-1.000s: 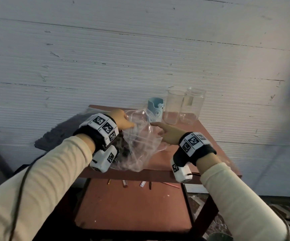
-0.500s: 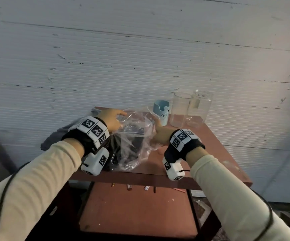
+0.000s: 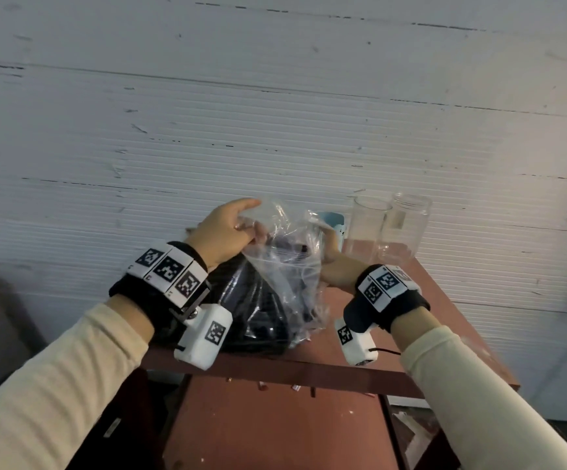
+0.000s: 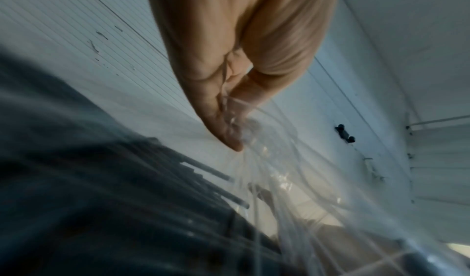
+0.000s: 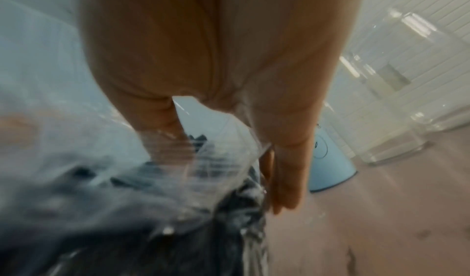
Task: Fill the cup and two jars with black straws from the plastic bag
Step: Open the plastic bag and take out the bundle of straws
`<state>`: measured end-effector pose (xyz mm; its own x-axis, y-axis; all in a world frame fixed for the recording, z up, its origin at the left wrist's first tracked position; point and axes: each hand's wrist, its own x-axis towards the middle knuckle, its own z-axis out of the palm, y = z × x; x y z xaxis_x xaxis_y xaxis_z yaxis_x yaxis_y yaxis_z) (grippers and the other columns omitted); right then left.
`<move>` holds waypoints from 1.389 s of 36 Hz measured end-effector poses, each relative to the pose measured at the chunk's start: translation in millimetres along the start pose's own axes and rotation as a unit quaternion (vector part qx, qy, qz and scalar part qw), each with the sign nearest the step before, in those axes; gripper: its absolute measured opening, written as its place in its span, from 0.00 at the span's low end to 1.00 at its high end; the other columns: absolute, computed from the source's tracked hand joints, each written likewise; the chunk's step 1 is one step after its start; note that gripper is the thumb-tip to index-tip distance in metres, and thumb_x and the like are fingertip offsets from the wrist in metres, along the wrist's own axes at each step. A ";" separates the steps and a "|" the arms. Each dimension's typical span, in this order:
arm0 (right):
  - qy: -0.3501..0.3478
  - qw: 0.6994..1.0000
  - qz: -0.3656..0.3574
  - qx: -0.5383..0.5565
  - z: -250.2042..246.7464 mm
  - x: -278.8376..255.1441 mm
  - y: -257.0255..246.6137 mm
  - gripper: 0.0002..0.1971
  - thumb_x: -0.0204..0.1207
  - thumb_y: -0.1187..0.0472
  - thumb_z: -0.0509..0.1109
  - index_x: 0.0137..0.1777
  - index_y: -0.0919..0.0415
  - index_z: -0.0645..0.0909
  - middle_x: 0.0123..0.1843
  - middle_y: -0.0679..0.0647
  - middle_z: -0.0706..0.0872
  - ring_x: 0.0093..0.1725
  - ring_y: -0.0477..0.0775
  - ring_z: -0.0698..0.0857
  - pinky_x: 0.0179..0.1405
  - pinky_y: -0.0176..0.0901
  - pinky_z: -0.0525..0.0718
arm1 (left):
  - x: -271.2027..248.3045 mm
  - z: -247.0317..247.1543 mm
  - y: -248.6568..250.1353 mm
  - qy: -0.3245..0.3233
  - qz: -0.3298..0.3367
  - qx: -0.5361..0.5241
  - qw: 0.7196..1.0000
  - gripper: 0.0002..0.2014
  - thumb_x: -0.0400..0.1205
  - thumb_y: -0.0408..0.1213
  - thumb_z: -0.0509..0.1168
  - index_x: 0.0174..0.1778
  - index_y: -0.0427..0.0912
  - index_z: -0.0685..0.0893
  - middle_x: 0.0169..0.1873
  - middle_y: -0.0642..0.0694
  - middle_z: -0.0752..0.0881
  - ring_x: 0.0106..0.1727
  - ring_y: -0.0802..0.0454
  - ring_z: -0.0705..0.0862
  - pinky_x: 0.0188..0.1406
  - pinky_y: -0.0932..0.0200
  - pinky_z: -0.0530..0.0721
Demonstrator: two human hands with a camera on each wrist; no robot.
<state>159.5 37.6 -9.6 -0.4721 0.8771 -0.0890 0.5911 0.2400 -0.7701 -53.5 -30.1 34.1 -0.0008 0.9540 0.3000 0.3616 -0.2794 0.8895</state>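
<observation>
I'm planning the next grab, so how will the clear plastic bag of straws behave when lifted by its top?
The plastic bag is thin and creased, so it will likely flop and stretch between the left hand and right hand. The black straws pool low, so the bottom will probably sag. The glossy film may slip.

Bag (image 3: 285,266) w/ straws (image 3: 255,313) on table (image 3: 445,320), left-front; cup (image 3: 334,223) behind it; two jars (image 3: 390,228) right of cup.

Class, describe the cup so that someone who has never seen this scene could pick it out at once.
Find the reddish-brown table against the white wall. At its far edge stand two jars, and just left of them, partly hidden behind the plastic bag that both hands hold, is the cup. It alone is pale blue and opaque; the jars are clear and taller.
</observation>
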 end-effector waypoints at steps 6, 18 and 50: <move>0.103 0.989 -0.102 0.031 -28.2 -26.9 -9.0 0.55 0.73 0.78 0.65 0.79 0.34 0.32 0.83 0.71 0.52 0.48 0.55 0.85 0.36 0.38 0.87 | -0.9 10.3 12.1 -0.002 0.097 -0.057 0.994 0.30 0.84 0.19 0.60 0.79 0.48 0.70 0.36 0.50 0.87 0.42 0.58 0.87 0.49 0.65 0.84; 0.189 0.918 -0.337 0.088 -41.1 -61.3 -64.2 0.47 0.78 0.80 0.62 0.78 0.30 0.50 0.78 0.65 0.68 0.57 0.61 0.86 0.49 0.53 0.90 | 4.7 10.0 8.4 0.040 0.113 -0.157 0.980 0.29 0.86 0.25 0.60 0.74 0.64 0.75 0.39 0.49 0.86 0.42 0.46 0.83 0.48 0.48 0.85; 0.094 0.946 -0.310 0.032 -9.9 -44.5 -74.7 0.48 0.72 0.86 0.50 0.86 0.48 0.40 0.83 0.37 0.43 0.80 0.28 0.45 0.70 0.14 0.50 | -14.0 -11.2 43.0 0.011 0.054 0.006 0.998 0.44 0.73 0.10 0.58 0.79 0.58 0.68 0.65 0.54 0.77 0.49 0.70 0.82 0.30 0.63 0.82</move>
<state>142.9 -15.3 58.1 -0.5861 0.6366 0.5012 0.1962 0.7117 -0.6746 -48.4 -56.7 72.0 0.0178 0.9156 0.4017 0.3710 -0.3792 0.8477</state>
